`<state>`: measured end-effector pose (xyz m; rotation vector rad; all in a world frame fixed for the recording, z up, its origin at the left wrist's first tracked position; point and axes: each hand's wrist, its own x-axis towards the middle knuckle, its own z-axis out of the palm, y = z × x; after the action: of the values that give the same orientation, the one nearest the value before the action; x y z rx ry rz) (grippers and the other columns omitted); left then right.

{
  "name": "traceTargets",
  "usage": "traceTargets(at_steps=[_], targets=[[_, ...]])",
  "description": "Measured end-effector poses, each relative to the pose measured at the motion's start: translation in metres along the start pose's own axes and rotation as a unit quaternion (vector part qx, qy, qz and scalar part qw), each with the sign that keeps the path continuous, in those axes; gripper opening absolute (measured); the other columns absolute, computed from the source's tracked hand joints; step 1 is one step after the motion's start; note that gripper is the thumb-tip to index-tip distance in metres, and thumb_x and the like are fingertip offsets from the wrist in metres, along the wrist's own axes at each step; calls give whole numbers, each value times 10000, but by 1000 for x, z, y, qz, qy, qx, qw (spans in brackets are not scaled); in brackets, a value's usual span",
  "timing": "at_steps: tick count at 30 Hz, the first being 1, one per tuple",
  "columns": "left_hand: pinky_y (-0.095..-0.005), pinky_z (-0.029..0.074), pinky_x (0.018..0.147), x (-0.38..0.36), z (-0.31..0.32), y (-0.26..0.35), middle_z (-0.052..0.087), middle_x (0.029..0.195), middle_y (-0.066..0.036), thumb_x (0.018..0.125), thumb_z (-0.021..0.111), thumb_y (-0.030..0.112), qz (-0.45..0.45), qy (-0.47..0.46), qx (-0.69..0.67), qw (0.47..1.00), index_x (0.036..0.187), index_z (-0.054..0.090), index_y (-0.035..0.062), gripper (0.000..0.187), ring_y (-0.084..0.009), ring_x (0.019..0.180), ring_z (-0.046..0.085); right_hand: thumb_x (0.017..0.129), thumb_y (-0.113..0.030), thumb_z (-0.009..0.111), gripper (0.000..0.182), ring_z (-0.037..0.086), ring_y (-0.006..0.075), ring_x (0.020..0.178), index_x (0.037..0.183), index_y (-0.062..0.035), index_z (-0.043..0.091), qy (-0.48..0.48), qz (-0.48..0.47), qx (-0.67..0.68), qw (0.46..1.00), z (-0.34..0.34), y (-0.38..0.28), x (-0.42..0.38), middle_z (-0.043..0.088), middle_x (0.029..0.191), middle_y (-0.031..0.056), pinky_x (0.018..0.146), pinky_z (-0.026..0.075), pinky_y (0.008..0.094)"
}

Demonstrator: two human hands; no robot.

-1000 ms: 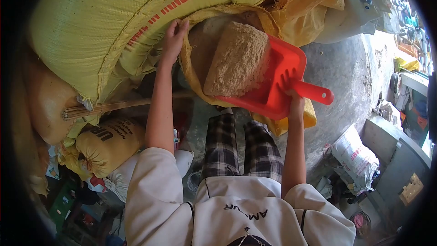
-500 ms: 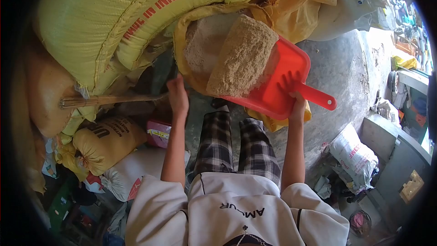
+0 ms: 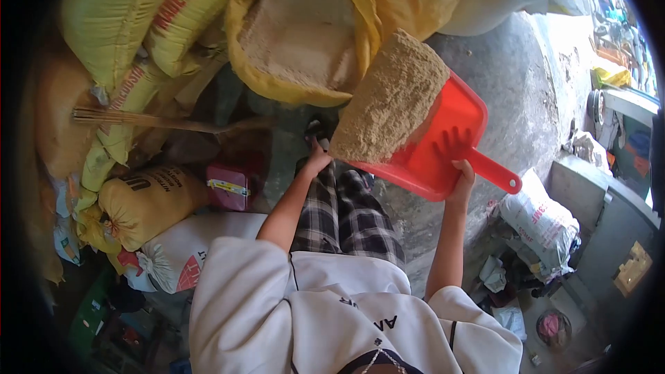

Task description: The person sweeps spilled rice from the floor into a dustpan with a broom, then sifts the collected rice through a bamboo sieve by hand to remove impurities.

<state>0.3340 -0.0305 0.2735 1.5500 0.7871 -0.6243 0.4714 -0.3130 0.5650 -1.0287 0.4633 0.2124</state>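
Note:
A red plastic dustpan [image 3: 465,116], heaped with coarse tan meal [image 3: 391,100], is held level in front of me. My right hand [image 3: 463,179] grips its rear edge beside the handle, thumb on top; the other fingers are underneath, showing as dark shapes through the plastic. My left hand [image 3: 318,158] is closed at the pan's front left corner, its fingers partly hidden by the edge. Just beyond the pan stands an open yellow sack [image 3: 244,77] holding paler powder [image 3: 305,34].
Full yellow woven sacks [image 3: 104,21] are piled at the left, with a bundle of thin sticks [image 3: 138,119] against them. A tied tan sack [image 3: 149,201] and a pink box [image 3: 228,185] sit below. A white printed sack [image 3: 540,225] lies right, near a low wall [image 3: 582,190].
My left hand has moved right and down from beside the yellow sack to the dustpan's corner. The loaded dustpan has shifted right and down, away from over the sack's opening.

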Motion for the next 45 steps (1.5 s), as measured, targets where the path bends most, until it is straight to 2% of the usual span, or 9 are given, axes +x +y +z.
traceTargets(at_steps=[3,5,9,11,14,18,30,38,45], targets=[[-350,193,1137,-17,22,64,109,1515,-259,643,835,389,-9,97,86,991,1458,-62,-26,1280,-313,1415,150,669,-24,446,755,400,343,1304,1409,9,302,19,-27,2,999,-44,-18,-47,402,1398,155,1075,345,527],[-350,194,1135,27,49,37,175,1494,-254,617,861,321,67,154,-63,984,1466,-56,3,1289,-306,1405,178,672,-23,442,760,384,346,1316,1417,4,292,29,-43,-2,999,-77,-29,-72,386,1413,151,1081,330,540],[-364,240,1116,56,77,32,253,1457,-242,609,866,261,185,68,-129,972,1463,72,14,1192,-316,1360,274,695,-8,469,619,496,287,1196,1312,15,421,144,-11,-43,989,-160,-26,-123,508,1271,125,1036,394,437],[-378,324,1060,55,85,43,346,1395,-216,621,853,266,315,122,97,936,1414,205,19,1054,-337,1271,384,706,-4,486,551,542,254,1130,1257,18,475,196,17,-53,979,-211,-13,-142,557,1197,109,1006,420,391],[-384,397,969,37,92,70,474,1266,-218,702,798,283,278,249,79,924,1304,390,0,780,-366,1150,478,717,-9,523,404,574,182,967,1119,0,548,261,17,-98,960,-250,5,-158,596,1035,60,904,450,314],[-389,437,877,14,88,104,568,1096,-218,782,729,309,266,218,77,936,1181,518,-14,555,-386,1034,542,717,-16,542,305,575,155,883,1021,-24,568,276,14,-57,959,-265,32,-153,595,948,34,820,462,292],[-410,461,727,-54,93,122,619,905,-195,849,618,152,349,161,160,909,1012,560,6,227,-383,875,606,712,5,538,272,498,102,793,980,-47,539,210,-33,-86,973,-241,67,-58,495,832,-15,736,420,245],[-360,458,666,-92,119,136,617,812,-153,828,634,128,245,111,174,947,940,513,9,203,-272,740,612,754,9,510,266,546,129,748,1015,-4,558,224,-60,-263,936,-219,43,11,564,842,14,691,469,291],[-418,473,740,-104,163,177,640,945,-237,890,556,222,172,127,93,972,1089,562,13,289,-410,925,611,769,-10,559,469,595,363,986,1232,29,491,234,-191,-477,825,-118,72,81,614,1064,214,867,464,397]])
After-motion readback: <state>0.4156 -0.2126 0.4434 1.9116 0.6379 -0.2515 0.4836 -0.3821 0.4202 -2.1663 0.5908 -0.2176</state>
